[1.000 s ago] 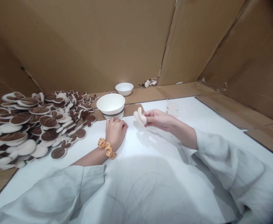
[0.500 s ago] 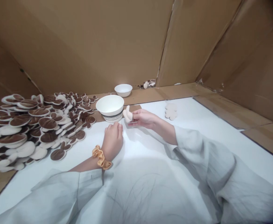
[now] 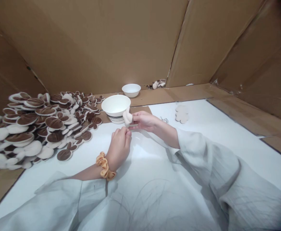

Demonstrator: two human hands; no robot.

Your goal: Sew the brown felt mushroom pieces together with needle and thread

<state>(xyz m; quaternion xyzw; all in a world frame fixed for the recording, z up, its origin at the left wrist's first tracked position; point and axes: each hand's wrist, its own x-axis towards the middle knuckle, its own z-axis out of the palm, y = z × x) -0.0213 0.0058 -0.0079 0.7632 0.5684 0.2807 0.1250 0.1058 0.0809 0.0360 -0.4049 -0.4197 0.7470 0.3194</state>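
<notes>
At the centre of the frame, my right hand [image 3: 144, 122] grips a small cream padded piece [image 3: 128, 117] between thumb and fingers. The piece is held up off the white work surface [image 3: 154, 173], in front of the right side of the larger bowl [image 3: 116, 104] as seen from here. My left hand [image 3: 120, 144], just below it, has its fingers curled in narrowly, close to the piece; whether they pinch anything I cannot tell. A yellow-orange scrunchie [image 3: 105, 166] is worn on the left wrist.

The larger bowl is white inside and sits over dark-striped ware at upper centre. A smaller white bowl [image 3: 131, 91] sits behind it, slightly to the right. A large heap of brown and cream padded pieces [image 3: 55, 122] occupies the left of the frame. Right of centre, a pale scalloped piece [image 3: 181, 114] lies flat on the white surface. A small tangle of thread [image 3: 164, 120] lies between it and my right hand. Cardboard walls [image 3: 94, 45] stand along the upper frame.
</notes>
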